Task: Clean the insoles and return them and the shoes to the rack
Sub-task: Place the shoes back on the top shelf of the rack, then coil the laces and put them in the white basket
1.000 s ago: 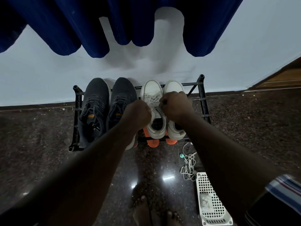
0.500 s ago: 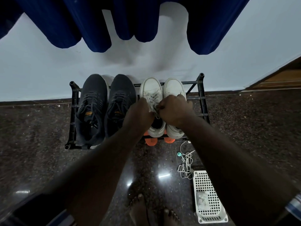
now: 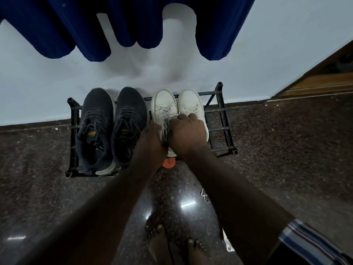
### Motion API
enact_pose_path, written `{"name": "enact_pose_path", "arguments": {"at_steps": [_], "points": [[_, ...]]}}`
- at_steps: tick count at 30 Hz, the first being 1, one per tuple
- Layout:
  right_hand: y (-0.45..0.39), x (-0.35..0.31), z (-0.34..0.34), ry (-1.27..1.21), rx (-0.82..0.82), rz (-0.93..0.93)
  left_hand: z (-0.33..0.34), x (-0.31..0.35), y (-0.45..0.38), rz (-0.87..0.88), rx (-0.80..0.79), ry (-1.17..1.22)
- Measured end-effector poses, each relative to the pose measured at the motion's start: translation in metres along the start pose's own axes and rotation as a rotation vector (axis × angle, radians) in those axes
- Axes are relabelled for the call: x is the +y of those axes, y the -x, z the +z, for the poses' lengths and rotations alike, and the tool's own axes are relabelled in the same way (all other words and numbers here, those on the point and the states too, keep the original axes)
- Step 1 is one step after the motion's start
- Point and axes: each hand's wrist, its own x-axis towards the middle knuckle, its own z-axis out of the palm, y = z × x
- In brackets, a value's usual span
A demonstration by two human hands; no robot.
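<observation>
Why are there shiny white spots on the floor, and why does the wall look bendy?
Head view: the polished dark floor mirrors lamps as bright glare patches; the wide-angle lens curves the wall and its bottom edge; the room is dim, so both arms look nearly black; the blue curtain casts soft shadows on the wall.

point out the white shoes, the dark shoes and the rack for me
white shoes (image 3: 164, 104): head view, on the toe of the left shoe of the pair.
dark shoes (image 3: 98, 104): head view, on the toe of the left shoe of the pair.
rack (image 3: 226, 127): head view, on its right side rail.
</observation>
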Motion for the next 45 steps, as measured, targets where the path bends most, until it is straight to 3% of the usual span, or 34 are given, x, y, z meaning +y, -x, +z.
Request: {"name": "enact_pose_path", "arguments": {"at_steps": [5, 8, 11, 17, 21, 27, 38, 45], "points": [[0.036, 0.033, -0.014, -0.342, 0.008, 0.113, 0.003, 0.007, 0.035, -0.059, 0.082, 0.023], [0.069, 0.059, -0.024, -0.355, 0.096, 0.231, 0.018, 0.007, 0.060, 0.005, 0.073, 0.043], [0.111, 0.076, -0.015, -0.345, 0.092, 0.313, 0.047, 0.004, 0.094, 0.045, -0.047, 0.018], [0.207, 0.099, 0.066, -0.252, -0.244, 0.508, 0.122, -0.011, 0.166, -0.064, -0.370, -0.124], [0.265, 0.121, 0.121, -0.226, -0.440, 0.597, 0.177, -0.029, 0.203, -0.083, -0.448, -0.221], [0.338, 0.169, 0.182, -0.279, -0.575, 0.855, 0.254, -0.050, 0.229, -0.121, -0.614, -0.272], [0.340, 0.264, 0.302, -0.009, -0.485, 0.670, 0.384, -0.101, 0.216, -0.098, -0.534, -0.200], [0.317, 0.287, 0.337, -0.015, -0.441, 0.600, 0.429, -0.115, 0.193, -0.025, -0.471, -0.148]]}}
